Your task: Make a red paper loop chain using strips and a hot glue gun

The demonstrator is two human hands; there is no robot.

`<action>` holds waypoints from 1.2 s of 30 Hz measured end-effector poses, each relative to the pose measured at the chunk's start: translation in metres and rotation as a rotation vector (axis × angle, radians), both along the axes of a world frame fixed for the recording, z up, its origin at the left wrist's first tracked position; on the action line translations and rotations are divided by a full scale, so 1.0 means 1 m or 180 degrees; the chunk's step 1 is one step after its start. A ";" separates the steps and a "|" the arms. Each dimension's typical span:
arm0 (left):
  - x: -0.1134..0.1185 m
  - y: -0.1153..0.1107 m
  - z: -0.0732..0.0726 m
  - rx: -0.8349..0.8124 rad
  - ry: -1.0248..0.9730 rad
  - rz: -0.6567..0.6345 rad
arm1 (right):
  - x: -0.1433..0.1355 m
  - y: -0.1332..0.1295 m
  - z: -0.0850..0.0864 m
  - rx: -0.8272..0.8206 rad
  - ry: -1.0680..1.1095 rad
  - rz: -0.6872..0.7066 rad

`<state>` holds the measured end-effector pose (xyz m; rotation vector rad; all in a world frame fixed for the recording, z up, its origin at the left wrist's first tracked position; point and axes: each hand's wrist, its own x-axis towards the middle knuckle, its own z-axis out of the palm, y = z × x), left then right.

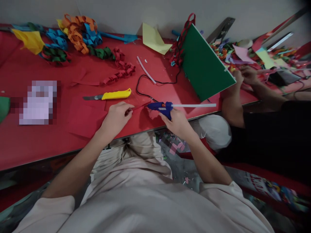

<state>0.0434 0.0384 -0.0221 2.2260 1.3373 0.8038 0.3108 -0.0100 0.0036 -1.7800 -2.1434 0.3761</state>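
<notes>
My right hand [178, 124] is wrapped round the grip of a blue glue gun [160, 107], its nozzle pointing left. A long white glue stick [194, 105] sticks out of the back of the gun. Fingers pinched, my left hand [119, 116] holds a thin red paper strip [140, 106] that reaches toward the nozzle. Whether strip and nozzle touch, I cannot tell. Red paper sheets [84, 121] lie beside my left wrist. Just beyond that hand rests a yellow utility knife [116, 94] with its blade pointing left.
Curled paper chains [79, 30] lie along the wall, and a red chain [119, 74] runs toward me. A loose glue stick [146, 69] lies near the black cord [167, 82]. The green board [205, 61] leans at right, beside a co-worker's hands [245, 76]. A pixelated object [40, 102] lies left.
</notes>
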 end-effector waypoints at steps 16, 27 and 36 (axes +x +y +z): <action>-0.002 -0.002 0.003 0.0126 0.0073 -0.0019 | 0.032 0.001 -0.011 0.0452 0.0411 -0.0349; -0.031 -0.031 0.040 -0.0157 -0.0398 0.0433 | 0.036 -0.024 -0.047 0.1676 0.0475 -0.0998; -0.034 -0.053 0.051 -0.1290 -0.1192 0.0460 | -0.057 -0.047 -0.032 0.0147 0.2875 0.0220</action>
